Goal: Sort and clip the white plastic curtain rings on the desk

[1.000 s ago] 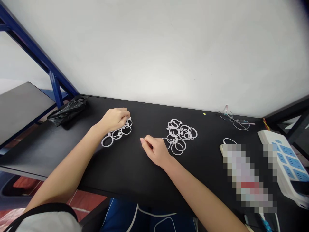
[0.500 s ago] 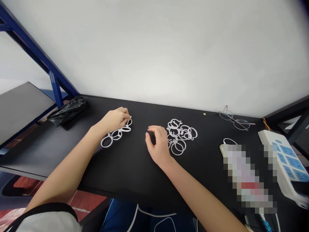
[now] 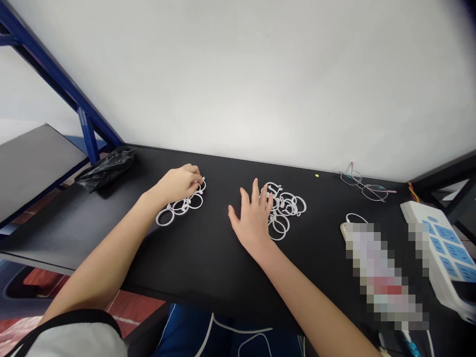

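Observation:
On the left part of the black table, my left hand [image 3: 179,184] has its fingers curled around a white curtain ring [image 3: 204,184] at the far end of a small group. More white rings with small eyelets [image 3: 164,225] lie beside and below that hand in a slanting row, partly covered by it. My right hand [image 3: 252,222] is held palm down with its fingers spread, at the left side of a loose pile of similar white rings [image 3: 288,225]. Its fingers hide some of the pile, and I see nothing gripped in it.
A black plastic bag [image 3: 106,170] lies at the far left of the table [image 3: 208,258]. Eyeglasses [image 3: 375,192] rest near the wall. A blurred-out phone-like object [image 3: 375,272] with a cable and a white power strip [image 3: 435,248] are on the right.
My right hand has opened from a curled shape into spread fingers, now reaching over the pile's left edge. My left hand stays at its rings, and one ring near it lies flatter.

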Demonstrator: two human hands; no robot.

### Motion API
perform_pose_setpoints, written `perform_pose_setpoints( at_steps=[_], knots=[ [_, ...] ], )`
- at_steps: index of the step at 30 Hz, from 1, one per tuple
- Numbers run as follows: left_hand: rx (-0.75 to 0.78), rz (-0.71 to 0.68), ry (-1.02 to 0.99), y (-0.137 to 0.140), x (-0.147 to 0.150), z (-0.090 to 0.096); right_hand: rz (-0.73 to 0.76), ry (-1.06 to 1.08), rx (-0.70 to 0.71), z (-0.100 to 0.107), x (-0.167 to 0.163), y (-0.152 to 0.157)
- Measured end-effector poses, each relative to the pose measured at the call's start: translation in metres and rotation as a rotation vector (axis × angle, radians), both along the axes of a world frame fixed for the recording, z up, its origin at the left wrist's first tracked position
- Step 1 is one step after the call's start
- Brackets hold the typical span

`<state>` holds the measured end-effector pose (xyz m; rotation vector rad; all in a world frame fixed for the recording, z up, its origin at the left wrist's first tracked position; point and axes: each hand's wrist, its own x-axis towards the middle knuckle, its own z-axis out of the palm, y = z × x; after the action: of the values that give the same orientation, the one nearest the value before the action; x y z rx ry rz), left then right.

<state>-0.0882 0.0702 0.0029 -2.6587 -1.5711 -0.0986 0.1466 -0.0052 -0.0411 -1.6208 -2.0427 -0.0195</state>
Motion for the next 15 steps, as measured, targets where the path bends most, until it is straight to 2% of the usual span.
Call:
perform_pose_setpoints(
  at_steps=[6,15],
  knots=[
    [0.025,0.0,0.0,0.0,0.0022,-0.0011,0.011,-0.048,-0.043,-0.001,0.0015,0.0011],
    [0.154,-0.063,-0.051,-0.0003,0.0044,-0.0012,-0.014,-0.079,-0.035,-0.0008,0.0021,0.001]
  ],
)
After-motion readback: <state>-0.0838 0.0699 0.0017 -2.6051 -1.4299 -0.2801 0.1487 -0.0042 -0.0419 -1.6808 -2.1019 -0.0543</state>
